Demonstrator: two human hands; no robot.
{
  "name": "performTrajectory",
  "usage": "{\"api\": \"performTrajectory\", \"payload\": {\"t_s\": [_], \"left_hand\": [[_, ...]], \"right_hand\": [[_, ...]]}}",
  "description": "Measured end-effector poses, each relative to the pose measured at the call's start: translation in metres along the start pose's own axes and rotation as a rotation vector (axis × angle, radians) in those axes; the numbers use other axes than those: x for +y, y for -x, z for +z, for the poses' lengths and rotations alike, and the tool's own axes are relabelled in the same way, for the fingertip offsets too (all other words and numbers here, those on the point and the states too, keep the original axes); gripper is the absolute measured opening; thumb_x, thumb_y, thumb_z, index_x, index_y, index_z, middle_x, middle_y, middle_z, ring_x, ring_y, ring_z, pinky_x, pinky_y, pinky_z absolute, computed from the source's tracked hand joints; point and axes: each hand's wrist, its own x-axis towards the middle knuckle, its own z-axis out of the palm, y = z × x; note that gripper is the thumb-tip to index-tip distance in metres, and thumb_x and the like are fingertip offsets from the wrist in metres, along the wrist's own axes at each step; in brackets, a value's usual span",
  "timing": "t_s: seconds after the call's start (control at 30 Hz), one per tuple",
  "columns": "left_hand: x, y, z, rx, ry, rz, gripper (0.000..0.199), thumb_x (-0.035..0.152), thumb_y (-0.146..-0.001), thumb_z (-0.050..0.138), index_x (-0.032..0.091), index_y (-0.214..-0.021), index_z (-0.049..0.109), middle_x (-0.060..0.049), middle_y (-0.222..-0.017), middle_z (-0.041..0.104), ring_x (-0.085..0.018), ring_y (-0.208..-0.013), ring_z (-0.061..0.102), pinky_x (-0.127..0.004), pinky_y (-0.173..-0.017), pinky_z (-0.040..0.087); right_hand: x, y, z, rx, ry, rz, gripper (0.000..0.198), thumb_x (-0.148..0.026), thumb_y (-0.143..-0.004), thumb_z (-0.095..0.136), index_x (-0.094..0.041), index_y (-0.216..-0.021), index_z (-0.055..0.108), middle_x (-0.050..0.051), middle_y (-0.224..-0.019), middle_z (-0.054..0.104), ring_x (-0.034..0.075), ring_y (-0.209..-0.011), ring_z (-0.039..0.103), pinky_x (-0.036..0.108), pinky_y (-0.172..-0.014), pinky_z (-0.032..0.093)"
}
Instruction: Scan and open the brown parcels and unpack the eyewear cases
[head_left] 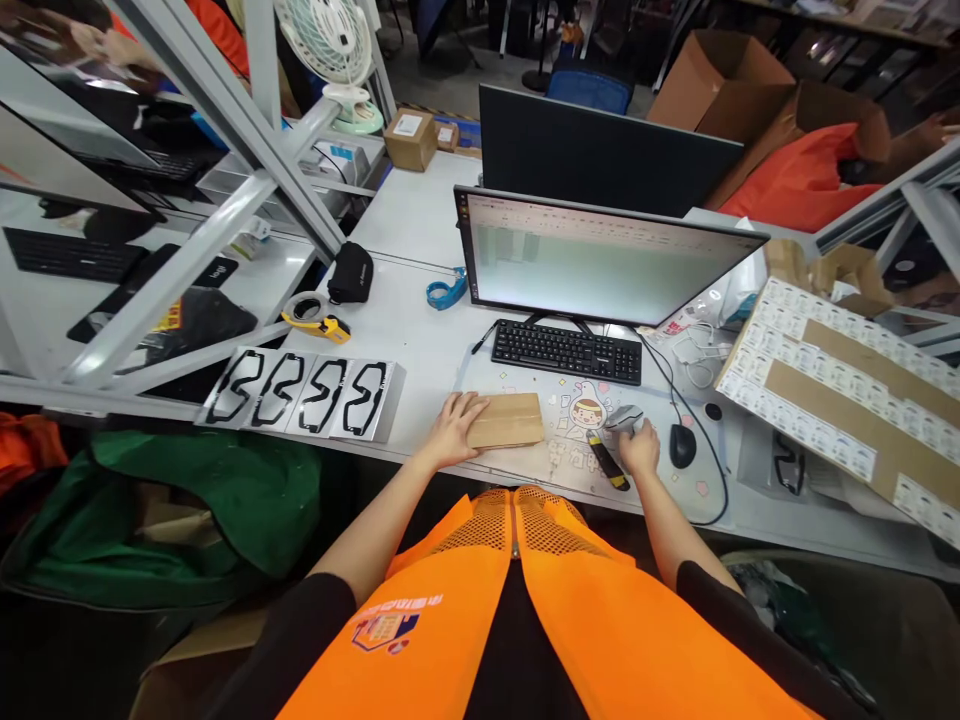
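Note:
My left hand [452, 428] rests flat on the left end of a small brown cardboard packet [508, 420] that lies on the desk in front of the keyboard [567, 351]. My right hand [640, 447] is closed around a grey handheld barcode scanner [624, 418], held just above a printed desk mat [577, 440]. A yellow and black utility knife [607, 462] lies on the mat just left of that hand. A black mouse [682, 445] sits to the right of it.
A lit monitor [600, 258] stands behind the keyboard. Four packaged black frames [304, 396] lie at the left. A tape dispenser [315, 315], black pouch [351, 272] and blue tape holder [446, 291] sit farther back. A cardboard sheet with labels [840, 385] lies at the right.

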Motion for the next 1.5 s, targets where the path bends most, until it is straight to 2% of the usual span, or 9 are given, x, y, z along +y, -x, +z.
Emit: {"api": "performTrajectory", "payload": {"t_s": [0.2, 0.43, 0.67, 0.77, 0.87, 1.0, 1.1, 1.33, 1.5], "left_hand": [[-0.004, 0.005, 0.008, 0.053, -0.027, -0.002, 0.108, 0.033, -0.070, 0.094, 0.029, -0.167, 0.047, -0.013, -0.174, 0.039, -0.045, -0.162, 0.026, -0.064, -0.134, 0.032], [0.004, 0.005, -0.003, -0.013, -0.026, -0.033, 0.107, 0.036, -0.072, 0.093, 0.030, -0.168, 0.046, -0.013, -0.175, 0.038, -0.046, -0.163, 0.024, -0.065, -0.134, 0.032], [0.008, 0.006, -0.006, -0.035, -0.012, -0.027, 0.107, 0.033, -0.074, 0.093, 0.028, -0.169, 0.045, -0.014, -0.176, 0.035, -0.045, -0.164, 0.022, -0.064, -0.135, 0.031], [0.008, 0.007, -0.005, -0.034, -0.016, -0.037, 0.109, 0.033, -0.073, 0.094, 0.028, -0.170, 0.044, -0.015, -0.176, 0.035, -0.045, -0.164, 0.022, -0.064, -0.133, 0.034], [0.009, 0.008, -0.002, -0.043, -0.025, -0.065, 0.116, 0.032, -0.071, 0.097, 0.031, -0.171, 0.041, -0.014, -0.178, 0.033, -0.046, -0.166, 0.021, -0.065, -0.131, 0.037], [0.013, 0.007, 0.001, -0.047, -0.023, -0.136, 0.129, 0.042, -0.067, 0.101, 0.033, -0.175, 0.031, -0.016, -0.183, 0.022, -0.049, -0.169, 0.013, -0.069, -0.130, 0.037], [0.015, 0.003, -0.001, -0.052, -0.024, -0.147, 0.131, 0.042, -0.066, 0.101, 0.029, -0.175, 0.031, -0.019, -0.181, 0.025, -0.050, -0.169, 0.012, -0.069, -0.131, 0.035], [0.012, -0.007, -0.013, -0.076, 0.007, -0.039, 0.123, 0.039, -0.065, 0.099, 0.028, -0.172, 0.040, -0.019, -0.167, 0.042, -0.048, -0.162, 0.029, -0.066, -0.132, 0.035], [0.011, -0.003, -0.007, -0.029, -0.003, -0.030, 0.116, 0.042, -0.067, 0.097, 0.024, -0.169, 0.045, -0.019, -0.167, 0.042, -0.046, -0.161, 0.029, -0.063, -0.135, 0.030]], "right_hand": [[-0.053, -0.049, 0.002, -0.035, 0.040, -0.109, 0.064, -0.019, -0.098, 0.056, -0.008, -0.162, 0.052, 0.024, -0.160, 0.058, 0.035, -0.147, 0.054, 0.044, -0.127, 0.039], [-0.098, -0.090, 0.012, -0.270, 0.069, 0.048, 0.064, -0.013, -0.097, 0.057, -0.001, -0.160, 0.051, 0.030, -0.142, 0.070, 0.033, -0.129, 0.069, 0.041, -0.109, 0.052], [-0.108, -0.109, 0.003, -0.347, 0.106, -0.029, 0.070, -0.022, -0.096, 0.069, -0.001, -0.160, 0.049, 0.026, -0.132, 0.074, 0.026, -0.110, 0.072, 0.034, -0.096, 0.053], [-0.111, -0.090, -0.002, -0.335, 0.111, -0.104, 0.064, -0.027, -0.103, 0.062, -0.002, -0.160, 0.049, 0.025, -0.132, 0.073, 0.023, -0.109, 0.070, 0.032, -0.095, 0.049], [-0.097, -0.040, 0.000, -0.328, 0.116, -0.205, 0.054, -0.031, -0.108, 0.053, -0.007, -0.156, 0.056, 0.024, -0.131, 0.074, 0.026, -0.114, 0.070, 0.034, -0.095, 0.048], [-0.048, 0.037, 0.019, -0.311, 0.169, -0.206, 0.055, -0.024, -0.104, 0.053, -0.009, -0.156, 0.057, 0.026, -0.144, 0.068, 0.034, -0.126, 0.069, 0.039, -0.101, 0.051], [-0.013, 0.067, 0.038, -0.254, 0.224, -0.193, 0.063, -0.020, -0.099, 0.052, -0.011, -0.162, 0.053, 0.025, -0.160, 0.057, 0.037, -0.140, 0.062, 0.044, -0.115, 0.050], [-0.020, 0.058, 0.039, -0.210, -0.070, -0.132, 0.059, -0.022, -0.090, 0.054, -0.017, -0.148, 0.067, 0.024, -0.137, 0.071, 0.042, -0.138, 0.063, 0.056, -0.116, 0.052], [-0.066, 0.044, 0.026, -0.472, -0.332, -0.080, 0.041, -0.038, -0.103, 0.039, -0.020, -0.121, 0.071, 0.011, -0.091, 0.076, 0.028, -0.087, 0.076, 0.044, -0.080, 0.066]]}}
